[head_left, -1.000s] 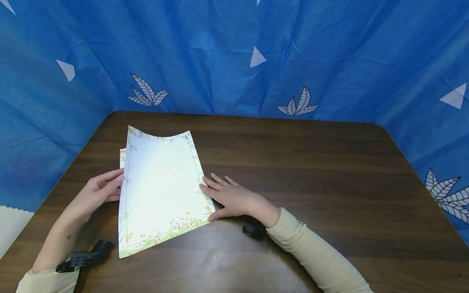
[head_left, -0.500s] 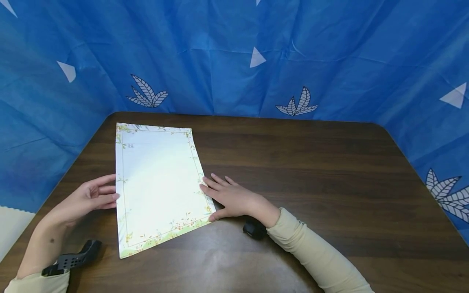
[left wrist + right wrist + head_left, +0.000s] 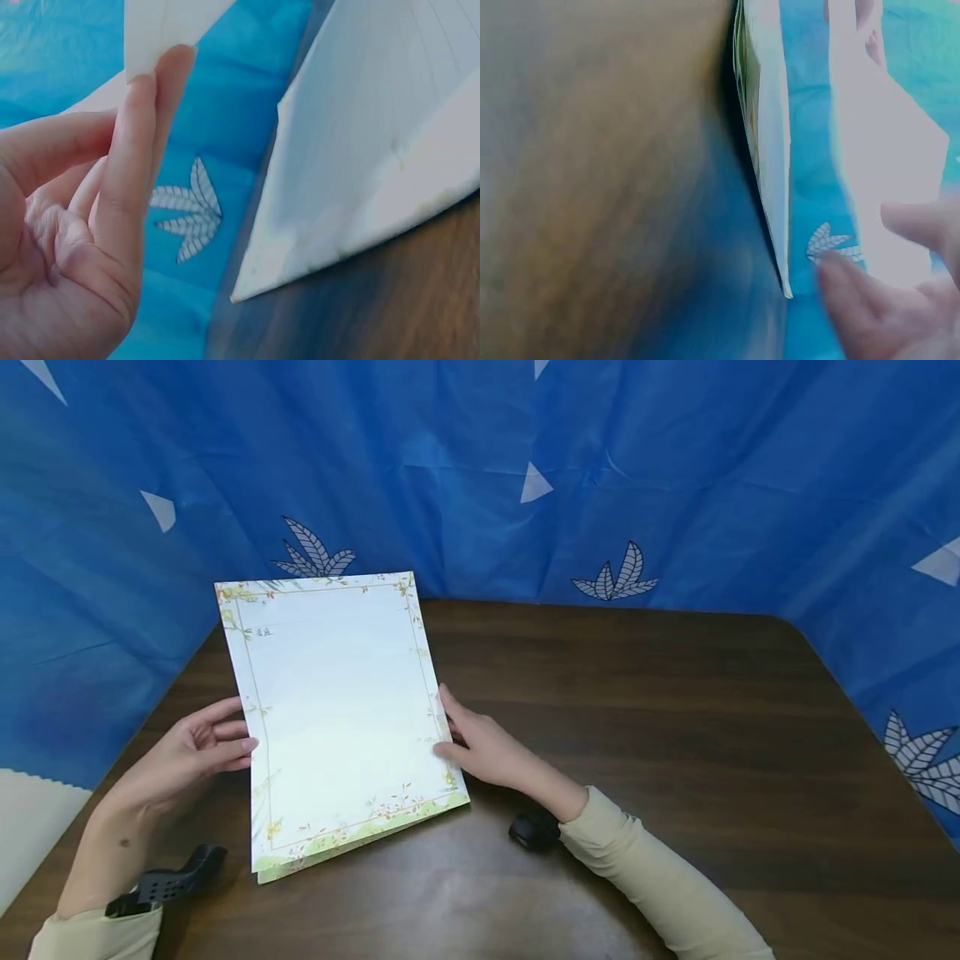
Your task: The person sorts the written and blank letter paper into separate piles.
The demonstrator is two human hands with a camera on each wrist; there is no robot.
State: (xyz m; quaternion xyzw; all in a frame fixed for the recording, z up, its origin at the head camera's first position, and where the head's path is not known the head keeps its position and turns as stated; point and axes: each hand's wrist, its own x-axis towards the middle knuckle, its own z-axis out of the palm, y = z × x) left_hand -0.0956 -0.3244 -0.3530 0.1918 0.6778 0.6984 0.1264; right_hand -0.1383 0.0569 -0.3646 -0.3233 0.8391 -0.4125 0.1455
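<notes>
A white sheet of paper (image 3: 337, 685) with a printed floral border and a green lower edge is raised between both hands in the head view. My left hand (image 3: 187, 752) pinches its left edge, thumb on the front and fingers behind. On the right edge, my right hand (image 3: 483, 743) holds it with the thumb in front and other fingers partly hidden behind. Under it lies more paper (image 3: 360, 150), lying on the table in the left wrist view. The right wrist view shows several layered page edges in this lower paper (image 3: 761, 135).
The dark wooden table (image 3: 637, 718) spreads out to the right. A blue curtain (image 3: 465, 468) with leaf and triangle prints hangs behind it. Black wrist-worn devices sit by the left wrist (image 3: 168, 885) and right wrist (image 3: 534, 831). Something white (image 3: 33, 827) shows at far left.
The right hand, earlier spread flat on the sheet's right edge, now grips that edge. The sheet has risen, its top overlapping the curtain, and the green edge of paper beneath shows.
</notes>
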